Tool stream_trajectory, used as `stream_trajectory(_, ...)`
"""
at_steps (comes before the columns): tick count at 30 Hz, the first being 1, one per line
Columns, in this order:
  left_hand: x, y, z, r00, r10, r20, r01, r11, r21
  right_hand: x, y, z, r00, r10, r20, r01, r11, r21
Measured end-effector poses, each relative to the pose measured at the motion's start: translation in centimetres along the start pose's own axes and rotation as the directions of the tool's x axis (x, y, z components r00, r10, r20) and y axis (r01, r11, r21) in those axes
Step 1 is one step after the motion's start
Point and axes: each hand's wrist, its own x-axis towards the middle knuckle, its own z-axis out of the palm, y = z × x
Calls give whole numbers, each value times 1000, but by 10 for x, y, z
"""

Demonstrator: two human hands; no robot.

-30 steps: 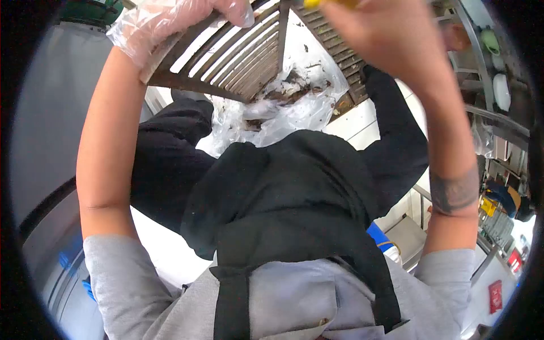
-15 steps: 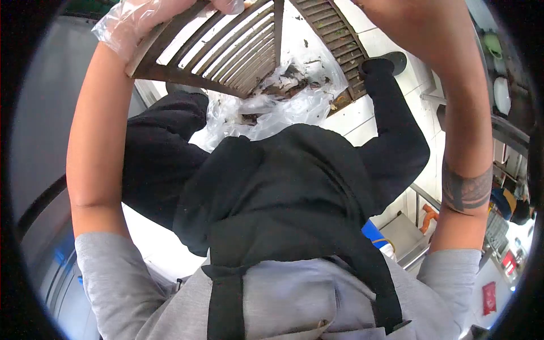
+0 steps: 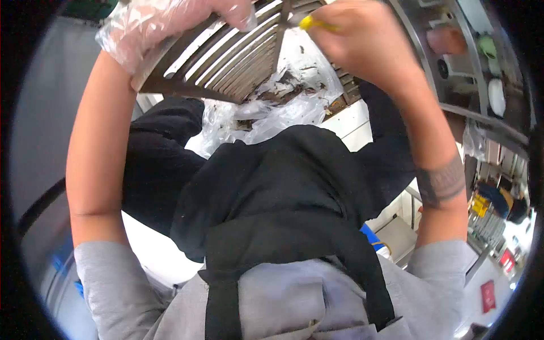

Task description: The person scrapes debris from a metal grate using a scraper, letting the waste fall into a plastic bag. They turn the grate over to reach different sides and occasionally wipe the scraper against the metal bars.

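Note:
My left hand (image 3: 164, 28), in a clear plastic glove, grips the upper left edge of a grimy brown slatted grate (image 3: 195, 90), which is tilted up between my knees. My bare right hand (image 3: 362, 42) is closed around a small tool with a yellow handle (image 3: 306, 22). The tool's tip meets or lies very near the grate's right-hand bar; its kind cannot be made out. Below the grate, crumpled clear plastic sheeting (image 3: 272, 120) holds dark scraps of debris (image 3: 286, 93).
Another slatted grate (image 3: 350, 88) lies on the white tiled floor (image 3: 357, 124), partly behind my right arm. Metal shelving (image 3: 453, 105) with dishes runs along the right. A dark grey panel (image 3: 48, 113) stands close on the left.
My right hand has come down and left toward the grate, bringing the yellow-handled tool into view. The grate and my left hand have shifted slightly right and down in view.

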Motion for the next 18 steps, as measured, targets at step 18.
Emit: stream_trajectory(18, 0, -16, 0, 995, 83, 51, -87, 992, 86, -11, 16, 58, 985, -80, -152, 107, 979, 176)
